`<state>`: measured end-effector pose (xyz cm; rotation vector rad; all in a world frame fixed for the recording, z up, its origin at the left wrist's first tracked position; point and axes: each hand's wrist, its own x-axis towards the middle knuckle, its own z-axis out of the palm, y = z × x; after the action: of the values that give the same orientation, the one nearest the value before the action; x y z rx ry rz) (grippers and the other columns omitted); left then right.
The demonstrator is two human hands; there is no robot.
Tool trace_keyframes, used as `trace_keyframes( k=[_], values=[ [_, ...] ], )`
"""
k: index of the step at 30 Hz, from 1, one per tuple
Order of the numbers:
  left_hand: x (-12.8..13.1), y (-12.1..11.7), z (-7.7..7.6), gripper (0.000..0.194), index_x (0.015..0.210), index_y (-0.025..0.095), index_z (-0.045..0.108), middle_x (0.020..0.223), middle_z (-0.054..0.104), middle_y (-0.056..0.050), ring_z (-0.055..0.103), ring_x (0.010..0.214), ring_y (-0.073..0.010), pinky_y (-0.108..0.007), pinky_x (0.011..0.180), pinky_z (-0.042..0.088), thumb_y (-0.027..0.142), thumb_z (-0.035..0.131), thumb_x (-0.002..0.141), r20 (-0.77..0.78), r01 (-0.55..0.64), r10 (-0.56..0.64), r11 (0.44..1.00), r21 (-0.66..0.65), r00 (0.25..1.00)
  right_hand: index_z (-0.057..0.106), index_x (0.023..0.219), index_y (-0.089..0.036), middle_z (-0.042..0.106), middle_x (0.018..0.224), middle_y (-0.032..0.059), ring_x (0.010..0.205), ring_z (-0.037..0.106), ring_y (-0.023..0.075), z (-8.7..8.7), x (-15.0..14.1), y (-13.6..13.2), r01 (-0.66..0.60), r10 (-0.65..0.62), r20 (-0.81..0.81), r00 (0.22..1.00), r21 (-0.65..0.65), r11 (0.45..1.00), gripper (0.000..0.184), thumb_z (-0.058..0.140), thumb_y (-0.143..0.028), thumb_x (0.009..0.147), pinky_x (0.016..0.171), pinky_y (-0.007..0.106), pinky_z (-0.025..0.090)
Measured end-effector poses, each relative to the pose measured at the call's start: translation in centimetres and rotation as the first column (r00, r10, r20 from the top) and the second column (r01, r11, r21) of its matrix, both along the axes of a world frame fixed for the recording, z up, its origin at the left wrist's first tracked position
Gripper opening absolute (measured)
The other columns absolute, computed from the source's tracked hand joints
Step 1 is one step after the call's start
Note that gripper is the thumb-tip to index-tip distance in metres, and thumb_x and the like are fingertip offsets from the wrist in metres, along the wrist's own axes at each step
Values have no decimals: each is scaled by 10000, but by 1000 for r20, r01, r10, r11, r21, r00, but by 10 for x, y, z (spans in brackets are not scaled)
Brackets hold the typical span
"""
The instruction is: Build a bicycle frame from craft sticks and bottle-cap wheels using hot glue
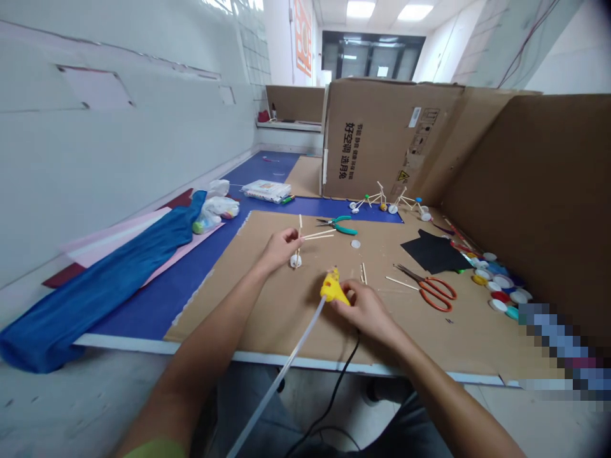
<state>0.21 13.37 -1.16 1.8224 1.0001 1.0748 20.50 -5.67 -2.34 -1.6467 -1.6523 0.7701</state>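
Note:
My left hand [282,248] pinches a small frame of thin wooden sticks [319,235] over the cardboard. White bottle caps [296,261] sit at the frame's lower end like wheels. In my right hand [366,308] is a yellow hot glue gun [333,289], its nozzle pointing away from me. A long translucent glue stick [296,351] runs out of its back toward my lap, and a black cord [341,376] hangs below. Just beyond the hands lie teal-handled pliers [344,225] and a loose white cap [356,243]. Short stick pieces [363,273] lie near the glue gun.
Orange-handled scissors [436,292] and black sheet material [434,250] lie to the right, beside many bottle caps [501,296]. Stick-and-cap models [367,198] stand before a large cardboard box [382,140]. Blue cloth [119,280] and a white packet [266,190] are on the left.

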Motion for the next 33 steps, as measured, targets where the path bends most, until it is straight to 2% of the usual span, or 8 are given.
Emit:
trace_keyframes(
  k=[2,4,6,9,16,21,27,33],
  values=[
    [0,0,0,292,774,176,644,675,577,26,520,649,-141,-266,641,396,466,673,768,19,4,-4,1000,-12,1000,633,1002,-229,646,783,17,599,563,171,-4,6,2,74,-75,-397,915,-18,997,333,686,-481,790,544,293,435],
    [1,0,-1,300,799,172,660,714,615,16,548,676,-145,-271,672,422,469,683,763,46,12,-11,1000,-22,999,608,1025,-252,675,912,35,588,572,158,-4,7,6,156,-117,-678,726,-4,988,358,663,-525,799,536,307,472],
    [2,-1,-1,321,820,170,670,747,641,5,568,703,-150,-277,700,438,483,694,752,71,18,-15,999,-33,997,588,1021,-264,686,1075,54,606,588,150,-1,4,9,224,-126,-810,573,6,975,351,645,-540,813,555,326,518],
    [5,-3,0,366,829,169,674,763,656,-4,583,726,-160,-288,724,453,513,725,716,95,15,-9,998,-61,995,572,982,-252,706,1029,48,546,546,116,5,1,16,227,-153,-872,465,-49,973,363,721,-507,772,509,294,512],
    [24,-13,-1,364,812,168,693,759,649,14,579,766,-151,-285,780,450,449,837,631,323,29,35,981,-191,946,591,974,-227,672,824,-7,522,531,90,18,12,44,319,-153,-899,411,-15,948,488,832,-532,679,465,240,499],
    [37,-21,-11,370,829,164,703,760,660,4,580,763,-146,-271,755,439,428,853,619,398,41,68,965,-259,915,572,929,-215,609,718,-50,528,546,88,27,27,72,373,-123,-891,436,55,926,494,865,-475,628,483,230,512],
    [45,-36,-30,372,820,158,669,766,676,-19,595,729,-131,-248,689,438,425,851,635,519,41,151,940,-340,841,562,899,-220,590,668,-77,509,522,77,31,30,102,343,-55,-884,464,122,931,515,886,-425,554,470,215,482],
    [47,-52,-36,392,821,151,659,842,701,-33,658,856,-150,-267,812,476,394,893,620,613,75,193,921,-383,766,574,866,-211,583,633,-70,483,505,83,32,17,120,258,10,-868,497,159,953,497,897,-394,535,463,232,463]
  ],
)
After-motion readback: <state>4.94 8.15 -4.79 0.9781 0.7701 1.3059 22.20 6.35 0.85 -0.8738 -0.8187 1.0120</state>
